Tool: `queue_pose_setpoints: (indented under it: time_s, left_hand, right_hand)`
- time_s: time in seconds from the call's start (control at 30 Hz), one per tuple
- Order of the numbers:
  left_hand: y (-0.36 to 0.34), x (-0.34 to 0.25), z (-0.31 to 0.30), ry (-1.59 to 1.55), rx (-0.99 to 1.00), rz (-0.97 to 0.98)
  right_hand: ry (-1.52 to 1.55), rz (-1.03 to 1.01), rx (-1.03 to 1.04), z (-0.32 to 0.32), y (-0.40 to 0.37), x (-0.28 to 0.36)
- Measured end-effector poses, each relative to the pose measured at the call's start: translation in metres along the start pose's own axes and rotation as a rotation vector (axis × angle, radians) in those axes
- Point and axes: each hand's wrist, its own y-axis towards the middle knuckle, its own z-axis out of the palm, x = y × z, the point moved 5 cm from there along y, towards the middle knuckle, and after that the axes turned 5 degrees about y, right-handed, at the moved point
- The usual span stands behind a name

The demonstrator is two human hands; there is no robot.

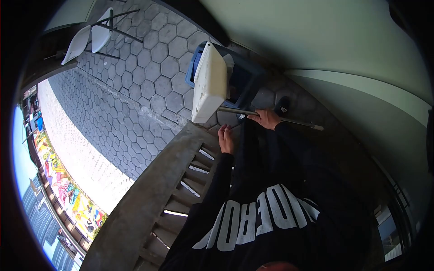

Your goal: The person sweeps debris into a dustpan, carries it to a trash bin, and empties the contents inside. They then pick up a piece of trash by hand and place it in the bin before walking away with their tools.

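My right hand (267, 119) is closed around the metal pole (296, 122) of a white long-handled dustpan (210, 83). The dustpan's scoop is tipped up over a blue bin (250, 74) and hides part of it. Whitish, crumpled material (229, 63) shows between the scoop and the bin, too little of it to name. My left hand (225, 139) holds nothing; its fingers are loosely bent, just below the scoop's lower end and apart from it.
A concrete railing (153, 189) with slots runs along my left. A pale green wall (316, 36) stands to the right. White folding chairs (101, 36) are on the hexagonal paving (158, 67) at upper left. A dark shoe (283, 106) is near the bin.
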Motion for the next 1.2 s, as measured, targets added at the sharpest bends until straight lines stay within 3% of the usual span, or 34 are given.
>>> queue_pose_setpoints:
  time_s: [0.1, 0.2, 0.27, 0.3, 0.37, 0.4, 0.47, 0.5, 0.57, 0.63, 0.83, 0.97, 1.17, 1.2]
  left_hand:
    - [0.028, -0.01, 0.022, 0.015, 0.066, 0.02]
    - [0.07, 0.008, 0.022, -0.242, -0.112, -0.109]
    - [0.115, 0.02, 0.023, 0.265, 0.04, 0.146]
    - [0.133, 0.028, 0.025, 0.222, -0.011, 0.162]
    - [0.152, 0.032, 0.063, 1.072, 0.022, 0.509]
    - [0.158, 0.025, 0.077, 1.023, -0.047, 0.489]
    - [0.159, 0.003, 0.1, 0.551, 0.015, 0.403]
    - [0.149, -0.017, 0.101, 0.5, -0.024, 0.389]
    - [0.127, -0.044, 0.1, 0.09, -0.03, -0.104]
    - [0.12, -0.056, 0.095, 0.008, -0.006, -0.067]
    - [0.115, -0.05, 0.088, 0.024, 0.094, -0.071]
    - [0.131, -0.039, 0.093, -0.08, 0.136, -0.081]
    - [0.151, -0.029, 0.092, 0.024, -0.004, -0.116]
    - [0.162, -0.015, 0.103, 0.264, -0.181, -0.096]
  right_hand:
    - [0.012, 0.018, -0.105, 0.01, -0.003, -0.003]
    - [0.023, 0.063, -0.018, 0.012, -0.001, -0.009]
    - [-0.025, 0.031, -0.027, -0.008, 0.0, 0.007]
    - [-0.057, 0.026, -0.062, -0.02, 0.0, 0.013]
    - [-0.14, 0.028, 0.012, -0.034, 0.004, 0.009]
    - [-0.186, -0.024, 0.058, -0.044, 0.006, 0.02]
    - [-0.284, -0.002, 0.067, -0.074, 0.007, 0.047]
    - [-0.33, -0.026, 0.108, -0.082, 0.007, 0.061]
    - [-0.299, 0.09, 0.132, -0.098, 0.009, 0.085]
    - [-0.381, 0.117, 0.172, -0.109, 0.014, 0.109]
    - [-0.456, 0.156, 0.168, -0.104, 0.011, 0.149]
    - [-0.502, 0.151, 0.112, -0.09, 0.004, 0.143]
    - [-0.394, 0.198, 0.043, -0.086, -0.002, 0.141]
    - [-0.381, 0.236, 0.037, -0.088, -0.002, 0.143]
